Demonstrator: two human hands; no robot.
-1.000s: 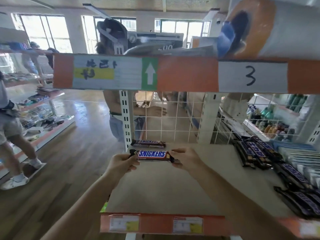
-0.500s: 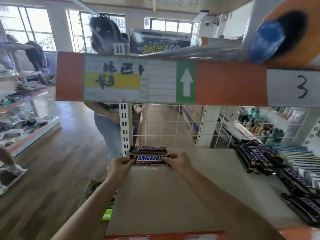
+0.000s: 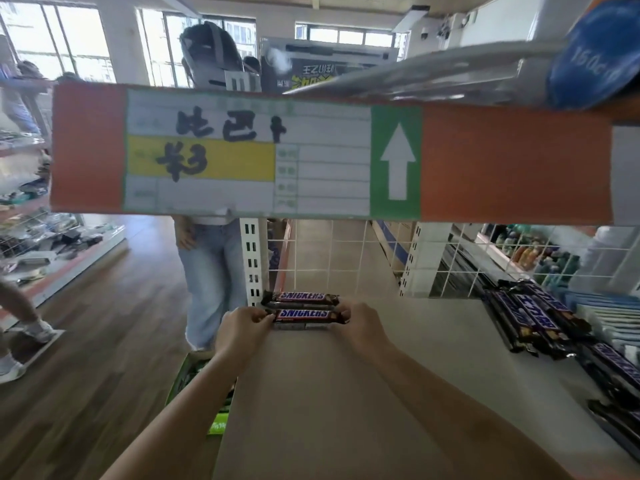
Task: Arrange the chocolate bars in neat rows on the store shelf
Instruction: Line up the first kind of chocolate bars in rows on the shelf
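- My left hand (image 3: 242, 329) pinches the left end of the Snickers bar (image 3: 304, 316) and my right hand (image 3: 360, 325) pinches the right end — thumbs and fingertips clamped on the wrapper crimps, with the logo facing up.
- The bar sits low over the shelf (image 3: 339, 410) at its far left corner, just in front of the back bar (image 3: 300, 297), which already lies against the wire grid (image 3: 332, 258); the two run parallel and look close to touching.
- To do this step well, I judge I should set the bar flat, keep its long edge snug and parallel to the back one, and line up both ends so the column starts square. Letting go with both hands at once should stop it swinging out of line.
- A loose pile of bars (image 3: 533, 317) lies well apart on the right side of the shelf, at mixed angles — those need rowing up after this one.
- I cannot tell whether the bar I hold already rests on the shelf or hangs just above it; my fingers cover both its ends.
- The upper shelf's price strip (image 3: 311, 154) blocks much of what is beyond, and its handwriting is hard to read.
- The pile on the right runs off the frame edge, so I cannot count it.
- A green box (image 3: 194, 386) below the shelf is mostly hidden by my left arm; I cannot make out its contents.
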